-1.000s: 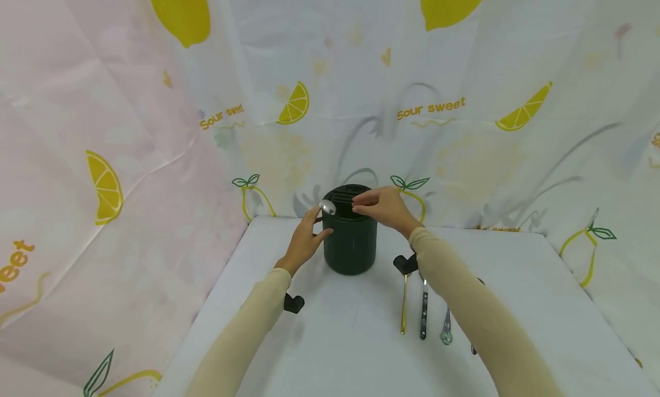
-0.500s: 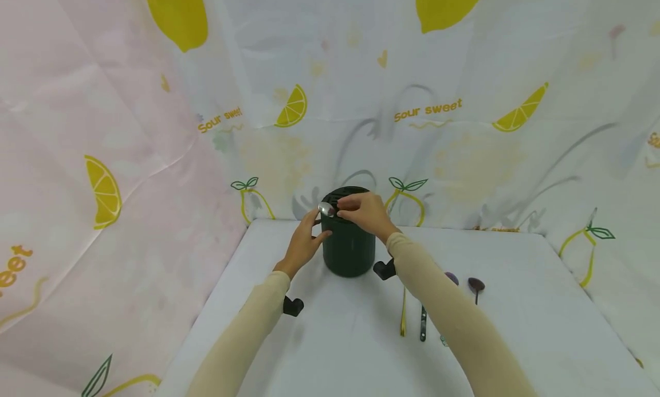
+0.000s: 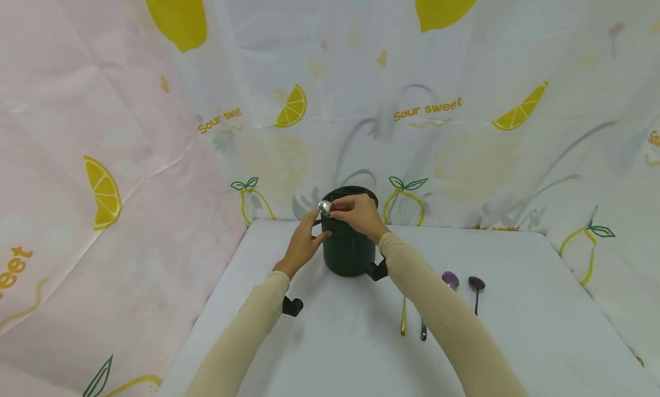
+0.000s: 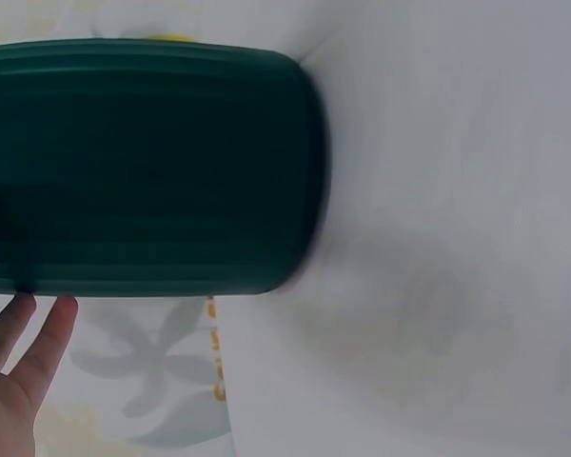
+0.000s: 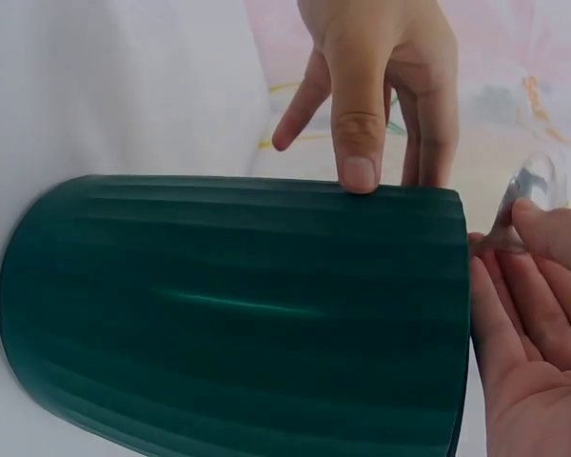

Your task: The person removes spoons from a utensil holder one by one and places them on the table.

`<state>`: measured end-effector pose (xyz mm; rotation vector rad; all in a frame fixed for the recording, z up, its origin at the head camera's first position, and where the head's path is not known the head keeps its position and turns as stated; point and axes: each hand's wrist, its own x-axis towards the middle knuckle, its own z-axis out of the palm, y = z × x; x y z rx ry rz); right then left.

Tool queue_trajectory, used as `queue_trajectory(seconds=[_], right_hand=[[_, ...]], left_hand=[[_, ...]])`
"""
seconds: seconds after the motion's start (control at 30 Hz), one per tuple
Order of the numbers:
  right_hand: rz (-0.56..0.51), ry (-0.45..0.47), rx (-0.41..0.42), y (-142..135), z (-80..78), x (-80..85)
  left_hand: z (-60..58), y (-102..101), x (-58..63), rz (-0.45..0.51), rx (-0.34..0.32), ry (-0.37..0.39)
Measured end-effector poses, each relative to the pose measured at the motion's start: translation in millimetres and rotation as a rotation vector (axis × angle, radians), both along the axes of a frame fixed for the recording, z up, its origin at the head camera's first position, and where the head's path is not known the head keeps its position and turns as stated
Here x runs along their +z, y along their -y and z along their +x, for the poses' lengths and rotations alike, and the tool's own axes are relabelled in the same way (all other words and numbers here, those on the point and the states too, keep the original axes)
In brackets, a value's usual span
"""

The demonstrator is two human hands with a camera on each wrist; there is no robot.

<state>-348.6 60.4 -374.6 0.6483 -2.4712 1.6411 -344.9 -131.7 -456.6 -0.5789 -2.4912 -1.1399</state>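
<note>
A dark green, ribbed utensil holder (image 3: 349, 254) stands upright on the white table (image 3: 330, 345). Its top has a slotted insert, now mostly behind my right hand (image 3: 362, 215). That hand pinches a silver spoon (image 3: 325, 208) just below its bowl, at the holder's left rim. In the right wrist view the spoon's bowl (image 5: 533, 186) sticks out past the rim; its handle is largely hidden. My left hand (image 3: 301, 245) touches the holder's left side near the top, thumb (image 5: 359, 162) against the wall and the other fingers fairly straight and spread.
Right of the holder lie a gold handle (image 3: 404, 319), a dark handle (image 3: 423, 330), a purple spoon (image 3: 450, 279) and a dark brown spoon (image 3: 476, 284), partly covered by my right sleeve (image 3: 443, 317). A lemon-print cloth (image 3: 330, 139) hangs behind the table.
My right hand has moved left across the holder's opening and now pinches the silver spoon, whose bowl has shifted and turned slightly. The left hand stays at the holder's side.
</note>
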Motion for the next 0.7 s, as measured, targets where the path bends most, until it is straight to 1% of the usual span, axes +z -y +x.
queue_trajectory(seconds=[0.13, 0.3, 0.47, 0.5, 0.53, 0.7], right_hand=[[-0.025, -0.022, -0.029, -1.2, -2.4, -2.2], [-0.037, -0.039, -0.058, -3.8, -3.5, -4.0], [-0.059, -0.041, -0.089, -9.3, -2.6, -4.7], [-0.073, -0.036, -0.092, -10.8, -2.1, -4.6], [-0.094, -0.026, -0.084, -12.5, 1.7, -0.8], [-0.204, -0.002, -0.048, -20.4, 1.0, -0.7]], left_hand=[[0.1, 0.5, 0.8, -0.016, -0.001, 0.000], [0.8, 1.7, 0.4, -0.006, -0.017, 0.000], [0.0, 3.1, 0.4, 0.009, -0.041, -0.025], [-0.3, 3.3, 0.5, 0.010, -0.047, -0.030], [-0.5, 3.2, 0.7, 0.008, -0.050, -0.030], [-0.1, 3.9, -0.1, -0.001, -0.047, -0.005]])
